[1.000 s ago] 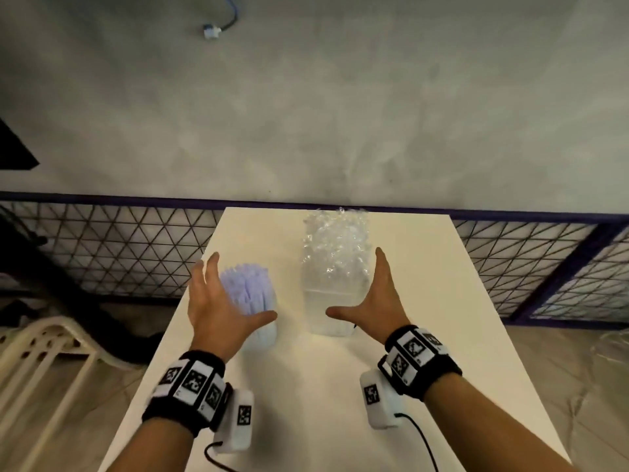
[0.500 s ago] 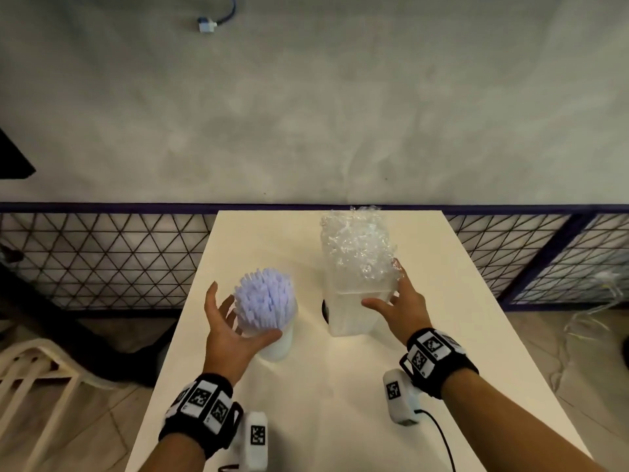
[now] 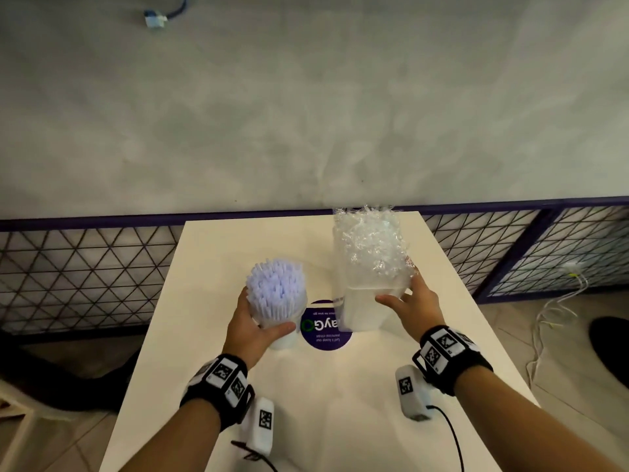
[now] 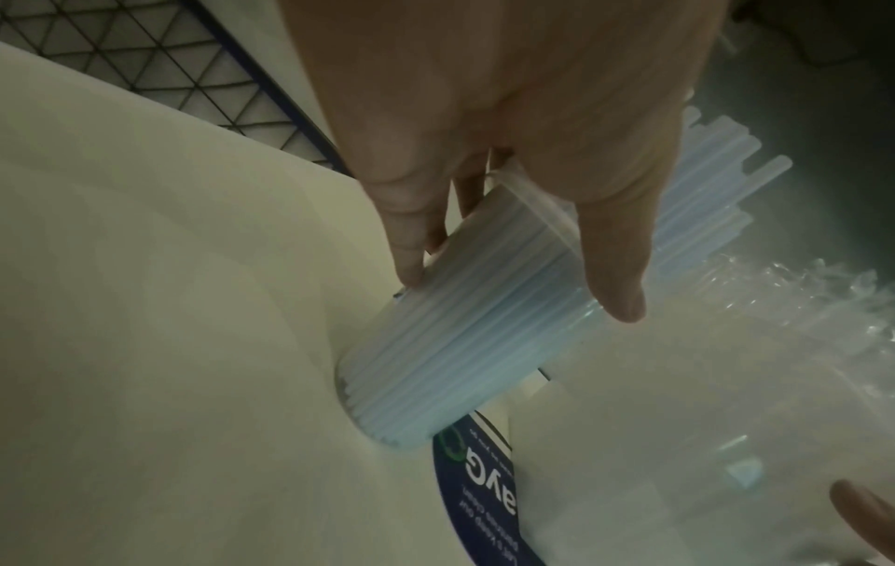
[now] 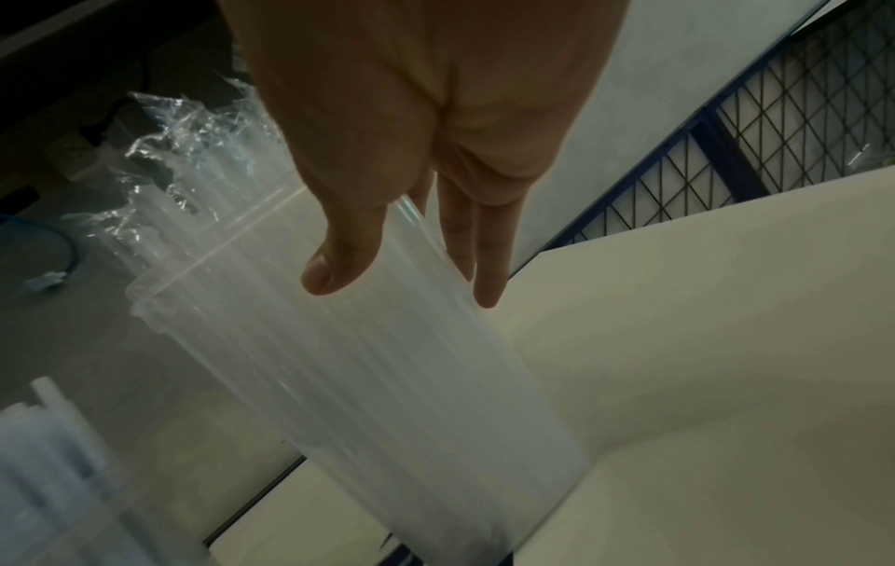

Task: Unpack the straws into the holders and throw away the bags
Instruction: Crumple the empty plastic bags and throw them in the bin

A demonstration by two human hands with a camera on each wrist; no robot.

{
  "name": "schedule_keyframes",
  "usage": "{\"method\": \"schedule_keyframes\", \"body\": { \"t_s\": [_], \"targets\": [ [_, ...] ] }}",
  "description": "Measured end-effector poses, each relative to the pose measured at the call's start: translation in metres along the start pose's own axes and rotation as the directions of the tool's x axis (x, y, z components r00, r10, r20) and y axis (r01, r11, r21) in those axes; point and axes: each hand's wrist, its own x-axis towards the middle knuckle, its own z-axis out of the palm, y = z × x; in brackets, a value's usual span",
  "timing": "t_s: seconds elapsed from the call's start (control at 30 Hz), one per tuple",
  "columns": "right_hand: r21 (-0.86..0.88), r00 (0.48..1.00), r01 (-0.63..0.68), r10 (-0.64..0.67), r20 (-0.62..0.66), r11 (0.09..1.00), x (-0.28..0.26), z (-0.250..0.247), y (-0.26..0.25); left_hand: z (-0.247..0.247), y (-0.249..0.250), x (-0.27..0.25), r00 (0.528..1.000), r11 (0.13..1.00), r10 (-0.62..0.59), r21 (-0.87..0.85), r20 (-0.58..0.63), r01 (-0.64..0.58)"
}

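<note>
Two holders stand upright on the white counter (image 3: 340, 403), side by side and close to each other. The round holder (image 3: 284, 330) on the left is full of pale blue straws (image 3: 276, 291), which stand vertical and rise above its rim. The left hand (image 3: 250, 330) grips this holder from its left side: the thumb lies across the near wall and the fingers (image 4: 412, 245) curl around the far side.

The taller clear holder (image 3: 362, 308) on the right carries wrapped straws (image 3: 369, 247), whose crinkled clear wrappers stick out of the top. The right hand (image 3: 413, 308) holds it from the right side, just under the rim, with the thumb in front and the fingers (image 5: 484, 264) behind, loosely curved on the wall.

Each holder lies directly inside its own hand, so each hand is the nearer one for its holder. The long axis of both is vertical. It seems the straws are already in the holders; any move from here must keep them upright, or the straws may spill. A purple round sticker (image 3: 325, 330) lies on the counter between the holders. No loose bag is visible.
</note>
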Motion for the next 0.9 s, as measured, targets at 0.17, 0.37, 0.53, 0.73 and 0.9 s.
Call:
{"method": "schedule_keyframes", "body": {
  "t_s": [0.17, 0.37, 0.53, 0.73, 0.9],
  "targets": [
    [-0.005, 1.000, 0.002, -0.002, -0.018, 1.000, 0.047, -0.016, 0.004, 0.037, 0.017, 0.048, 0.999, 0.999, 0.036, 0.034, 0.033, -0.037],
    [-0.009, 1.000, 0.017, -0.016, 0.016, 1.000, 0.102, -0.022, 0.004, 0.072, 0.026, 0.117, 0.997, 0.995, 0.065, 0.073, 0.043, -0.068],
    [0.015, 0.999, 0.037, -0.037, 0.029, 0.999, 0.133, -0.018, 0.003, 0.091, 0.027, 0.157, 0.997, 0.998, 0.058, 0.021, 0.059, -0.059],
    [0.019, 0.997, 0.061, -0.061, 0.039, 0.998, 0.148, -0.009, -0.001, 0.097, 0.032, 0.175, 0.993, 0.995, 0.100, -0.001, 0.057, -0.100],
    [0.026, 0.998, 0.058, -0.059, 0.037, 0.998, 0.150, -0.008, -0.003, 0.096, 0.030, 0.181, 0.993, 0.994, 0.111, -0.007, 0.049, -0.111]
  ]
}}
